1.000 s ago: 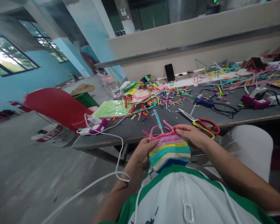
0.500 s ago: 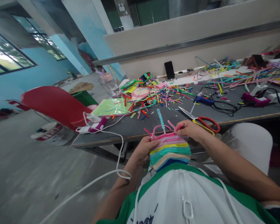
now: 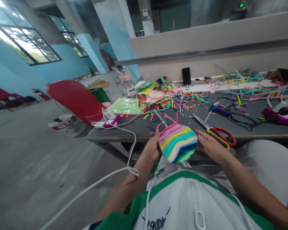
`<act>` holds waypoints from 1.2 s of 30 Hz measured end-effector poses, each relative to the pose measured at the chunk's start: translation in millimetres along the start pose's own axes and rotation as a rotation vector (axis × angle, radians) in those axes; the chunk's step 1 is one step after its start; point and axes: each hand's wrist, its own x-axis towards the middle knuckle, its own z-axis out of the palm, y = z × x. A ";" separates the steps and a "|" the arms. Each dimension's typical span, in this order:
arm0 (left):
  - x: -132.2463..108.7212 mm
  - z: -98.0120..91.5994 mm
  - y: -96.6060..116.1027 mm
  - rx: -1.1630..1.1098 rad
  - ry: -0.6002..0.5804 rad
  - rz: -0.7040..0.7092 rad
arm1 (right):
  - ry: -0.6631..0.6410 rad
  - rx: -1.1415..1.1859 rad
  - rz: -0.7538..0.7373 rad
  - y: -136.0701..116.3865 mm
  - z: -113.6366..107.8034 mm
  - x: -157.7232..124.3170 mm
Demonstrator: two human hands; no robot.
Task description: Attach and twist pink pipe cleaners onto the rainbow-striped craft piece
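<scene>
A round craft disc of fuzzy pipe cleaners in pink, yellow, teal, cream, blue and green stripes is held above my lap, its striped face tilted up toward me. Pink stems and a light blue twisted stem stick out from its top. My left hand is closed on the left edge, with some fingers hidden behind the disc. At the right edge, the fingertips of my right hand press against the rim. Scissors with red and yellow handles lie open on the table near my right hand.
The grey table carries loose pipe-cleaner scraps, a green sheet, a blue glue gun with a black cord, and a leaning phone. A white cable hangs past my left arm. A red chair stands left.
The disc has turned so its whole striped face shows. My right hand has moved from the pink stems at the top to the right edge. The view has shifted left.
</scene>
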 end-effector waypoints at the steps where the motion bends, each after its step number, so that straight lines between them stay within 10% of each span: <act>1: -0.5 2.5 -1.5 -0.022 0.007 0.001 | -0.018 0.039 0.008 6.7 3.3 -1.5; 9: -8.3 -0.1 0.2 -0.028 -0.101 -0.091 | 0.056 0.058 -0.066 9.9 7.2 0.5; 15: -37.5 -38.3 40.8 0.678 -0.313 -0.278 | 0.173 -0.002 -0.115 -17.5 -10.7 9.5; 23: -54.5 4.4 89.7 1.043 -0.022 0.748 | 0.146 -0.106 -0.134 -45.1 1.1 20.9; 30: -27.7 2.9 44.4 0.922 -0.254 0.188 | 0.058 -0.230 -0.148 -60.7 9.5 45.4; 36: -29.7 -9.7 13.9 0.730 -0.222 -0.012 | 0.018 -0.303 -0.149 -70.2 1.6 62.2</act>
